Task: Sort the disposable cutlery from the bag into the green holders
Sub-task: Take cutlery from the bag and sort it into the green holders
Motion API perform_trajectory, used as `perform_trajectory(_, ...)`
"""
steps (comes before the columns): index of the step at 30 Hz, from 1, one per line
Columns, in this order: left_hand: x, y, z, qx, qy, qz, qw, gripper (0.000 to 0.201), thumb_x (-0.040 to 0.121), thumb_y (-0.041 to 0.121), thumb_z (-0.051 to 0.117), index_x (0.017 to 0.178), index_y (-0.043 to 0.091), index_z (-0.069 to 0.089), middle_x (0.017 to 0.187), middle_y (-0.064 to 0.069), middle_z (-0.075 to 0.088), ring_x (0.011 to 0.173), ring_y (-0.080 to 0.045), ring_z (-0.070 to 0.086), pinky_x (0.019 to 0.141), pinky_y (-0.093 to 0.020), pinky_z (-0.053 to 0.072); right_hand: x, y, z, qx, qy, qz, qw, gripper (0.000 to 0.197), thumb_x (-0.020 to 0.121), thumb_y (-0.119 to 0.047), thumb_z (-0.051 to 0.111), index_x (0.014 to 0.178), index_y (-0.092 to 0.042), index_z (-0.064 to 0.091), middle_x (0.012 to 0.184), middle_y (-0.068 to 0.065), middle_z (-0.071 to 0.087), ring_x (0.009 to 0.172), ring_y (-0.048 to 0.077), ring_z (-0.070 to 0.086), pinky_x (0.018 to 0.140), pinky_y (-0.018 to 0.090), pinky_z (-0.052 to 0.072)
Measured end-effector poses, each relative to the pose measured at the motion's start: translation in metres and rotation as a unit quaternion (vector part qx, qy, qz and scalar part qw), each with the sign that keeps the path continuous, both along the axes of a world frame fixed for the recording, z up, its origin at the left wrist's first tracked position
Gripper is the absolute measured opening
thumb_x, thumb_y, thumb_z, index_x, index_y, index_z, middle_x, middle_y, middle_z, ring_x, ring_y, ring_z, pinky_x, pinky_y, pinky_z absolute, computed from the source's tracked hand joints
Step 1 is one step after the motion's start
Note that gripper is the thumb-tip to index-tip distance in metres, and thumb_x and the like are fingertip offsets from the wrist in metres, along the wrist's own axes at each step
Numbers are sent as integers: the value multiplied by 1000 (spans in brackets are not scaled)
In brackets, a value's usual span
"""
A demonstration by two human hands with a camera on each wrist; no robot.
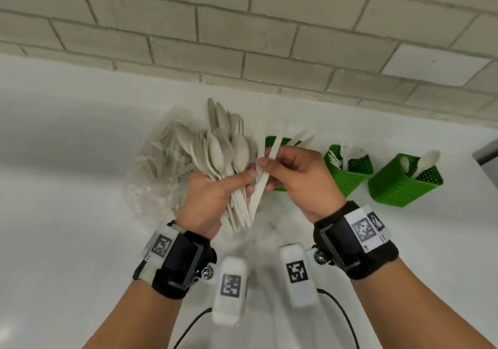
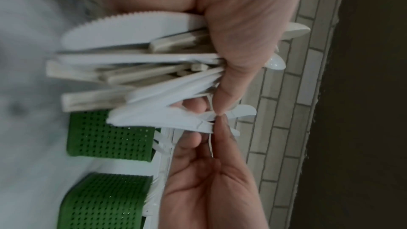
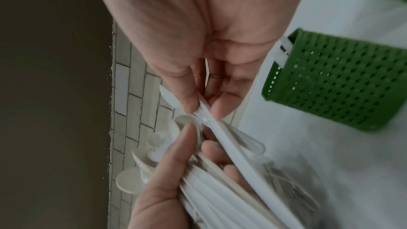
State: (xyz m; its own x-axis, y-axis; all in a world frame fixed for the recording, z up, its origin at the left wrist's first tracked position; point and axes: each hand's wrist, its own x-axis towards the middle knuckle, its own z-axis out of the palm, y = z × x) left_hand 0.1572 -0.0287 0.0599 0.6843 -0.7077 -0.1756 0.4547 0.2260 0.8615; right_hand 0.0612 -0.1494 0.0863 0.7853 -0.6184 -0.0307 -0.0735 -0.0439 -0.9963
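My left hand [image 1: 241, 180] grips a thick bundle of beige and white spoons, forks and knives [image 1: 223, 149] by the handles, heads fanned upward. My right hand [image 1: 265, 164] pinches one white knife [image 1: 256, 197] between thumb and fingers at the bundle's right edge; the right wrist view shows this knife [image 3: 233, 147] still lying against the bundle. The clear plastic bag [image 1: 153, 176] lies behind my left hand with more cutlery inside. Three green perforated holders stand to the right: one [image 1: 273, 141] partly hidden behind my right hand, one with forks [image 1: 350, 176], one with spoons [image 1: 401, 187].
All of it sits on a white counter [image 1: 67, 160] against a grey brick wall [image 1: 242, 25]. A grey object's corner [image 1: 489, 152] shows at the far right edge. Black cables [image 1: 342, 311] run over the counter near my forearms.
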Motion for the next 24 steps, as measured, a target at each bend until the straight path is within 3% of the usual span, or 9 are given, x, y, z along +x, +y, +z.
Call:
perform_trajectory(4, -22, -15, 0, 21, -62, -17, 998, 16, 78, -7, 73, 89, 5, 73, 78, -19, 67, 60, -26, 59, 62, -36, 54, -30, -5, 1, -17, -5, -10, 1000, 11, 88, -2, 66, 92, 7, 67, 77, 13, 68, 63, 13, 66, 58, 22, 54)
perform_trajectory(6, -28, -18, 0, 23, -68, -24, 997, 16, 78, -7, 73, 85, 7, 73, 77, -22, 65, 62, -29, 59, 65, -41, 53, -44, -9, 5, 2, -13, -21, 1000, 25, 84, 0, 69, 109, 0, 64, 81, 18, 65, 68, 20, 69, 61, 26, 58)
perform_trajectory(8, -31, -18, -1, 19, -57, -22, 998, 15, 76, -6, 73, 81, 8, 71, 68, -17, 62, 54, -24, 58, 59, -35, 53, -58, -20, 11, 57, -43, -70, 995, 46, 80, 4, 70, 121, -11, 57, 77, 15, 62, 71, 23, 70, 65, 31, 60)
perform_trajectory(12, -36, -17, -6, -10, -20, -16, 1000, 17, 70, 1, 80, 83, 4, 70, 62, -8, 63, 52, -17, 59, 52, -29, 51, -76, -30, 8, 316, -176, -186, 914, 32, 74, 2, 67, 102, -10, 56, 80, 10, 68, 69, 16, 71, 59, 21, 57)
perform_trajectory(14, -43, -21, -7, -30, -11, -21, 999, 26, 67, 9, 81, 89, 1, 69, 64, -8, 65, 55, -18, 60, 54, -29, 52, -75, -17, -5, 345, -164, -177, 907, 26, 69, -3, 68, 92, -7, 56, 83, 12, 70, 70, 17, 72, 59, 21, 58)
perform_trajectory(16, -47, -25, -6, -43, 17, -6, 999, 43, 59, 14, 81, 93, -5, 65, 63, -8, 66, 56, -18, 63, 53, -28, 53, -74, -1, -17, 322, -139, -151, 924, 25, 66, -4, 72, 85, -6, 55, 79, 14, 71, 67, 19, 71, 60, 25, 59)
perform_trajectory(19, -51, -25, -2, -59, 53, 17, 997, 30, 63, 0, 76, 89, -6, 63, 62, -7, 66, 52, -17, 62, 49, -25, 51, -78, 12, -27, 194, -90, -145, 966, 25, 62, -11, 79, 72, -6, 57, 68, 15, 70, 59, 20, 67, 56, 29, 56)
perform_trajectory(22, -52, -24, 0, -55, 53, 20, 997, 23, 65, -1, 76, 85, 0, 63, 63, -5, 65, 55, -16, 62, 49, -25, 50, -82, 15, -34, 32, -19, -86, 996, 28, 71, -26, 77, 95, -13, 71, 68, 11, 71, 62, 19, 66, 66, 32, 56)
perform_trajectory(24, -51, -24, -1, -37, 14, 23, 999, 22, 66, -3, 76, 85, 0, 65, 63, -8, 64, 55, -17, 62, 50, -27, 51, -82, 16, -32, -43, -21, -42, 998, 26, 80, -28, 71, 104, -21, 74, 76, 4, 73, 71, 17, 66, 73, 26, 54)
